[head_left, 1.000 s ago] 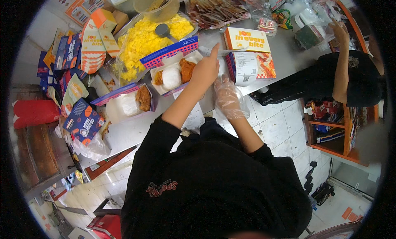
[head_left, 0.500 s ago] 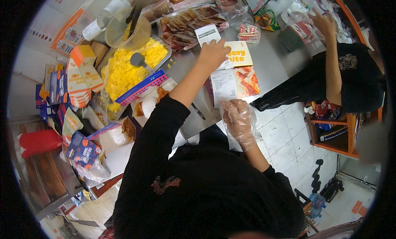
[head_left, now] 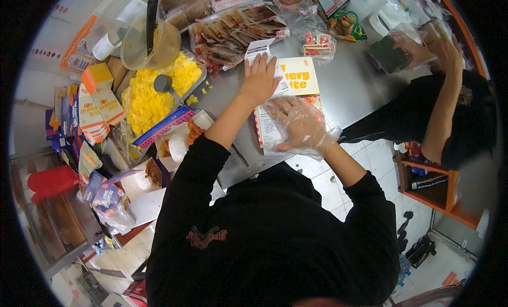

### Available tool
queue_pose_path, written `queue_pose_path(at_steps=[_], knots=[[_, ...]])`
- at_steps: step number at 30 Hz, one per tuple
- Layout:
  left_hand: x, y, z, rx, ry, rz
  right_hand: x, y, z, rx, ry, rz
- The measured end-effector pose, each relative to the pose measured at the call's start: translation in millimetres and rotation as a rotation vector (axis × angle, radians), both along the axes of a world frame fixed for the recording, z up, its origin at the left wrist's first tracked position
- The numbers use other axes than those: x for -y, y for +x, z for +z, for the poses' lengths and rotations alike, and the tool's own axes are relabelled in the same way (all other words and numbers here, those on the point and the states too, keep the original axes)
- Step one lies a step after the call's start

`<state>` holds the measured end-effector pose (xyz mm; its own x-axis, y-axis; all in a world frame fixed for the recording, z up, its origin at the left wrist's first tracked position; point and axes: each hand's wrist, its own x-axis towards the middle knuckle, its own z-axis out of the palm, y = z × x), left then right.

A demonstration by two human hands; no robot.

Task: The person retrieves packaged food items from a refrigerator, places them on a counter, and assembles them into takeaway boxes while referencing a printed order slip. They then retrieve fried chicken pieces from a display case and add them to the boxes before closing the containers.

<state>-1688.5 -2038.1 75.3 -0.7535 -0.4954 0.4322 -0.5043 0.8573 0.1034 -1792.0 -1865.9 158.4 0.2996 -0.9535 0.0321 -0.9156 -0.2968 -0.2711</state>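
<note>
Bare and flat, my left hand [head_left: 259, 79] lies with fingers apart on a white receipt [head_left: 257, 48] that overlaps a cream box [head_left: 300, 75] with orange lettering. Nearer me, my right hand [head_left: 302, 124], in a clear plastic glove, spreads its fingers over a second receipt [head_left: 265, 128] on a red patterned box [head_left: 313, 101]. That hand hides most of the red box. Left of the boxes, a pen [head_left: 239, 154] rests on the metal table. Two open meal boxes with fried chicken [head_left: 153, 173] and white wrapped portions [head_left: 179, 147] sit by my left forearm.
Beyond the meal boxes is a tray of yellow rice [head_left: 151, 103] with a grey scoop [head_left: 163, 84] and a plastic tub [head_left: 151, 45]. Sauce packets [head_left: 233, 34] lie at the back. Folded cartons [head_left: 95, 103] crowd the left. At right, a co-worker handles a dark green item [head_left: 389, 54].
My right hand has moved up from the table edge onto the lower box and its receipt. My left hand has shifted slightly left and flattened. The co-worker's hands have come lower.
</note>
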Motion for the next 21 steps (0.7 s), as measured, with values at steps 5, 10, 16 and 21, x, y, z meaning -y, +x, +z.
queue_pose_path(at_steps=[5, 10, 16, 21], knots=[[4, 1, 2, 0.059, 0.254, -0.131, -9, 11, 18, -0.212, 0.242, -0.079], [-3, -7, 18, -0.050, 0.473, -0.259, -17, 7, 39, -0.313, 0.428, -0.083], [-16, -8, 20, -0.020, 0.321, -0.159, -38, -29, 51, -0.228, 0.482, -0.183], [-8, -7, 26, 0.037, 0.582, -0.168, -67, -79, 39, 0.237, 0.423, -0.250]])
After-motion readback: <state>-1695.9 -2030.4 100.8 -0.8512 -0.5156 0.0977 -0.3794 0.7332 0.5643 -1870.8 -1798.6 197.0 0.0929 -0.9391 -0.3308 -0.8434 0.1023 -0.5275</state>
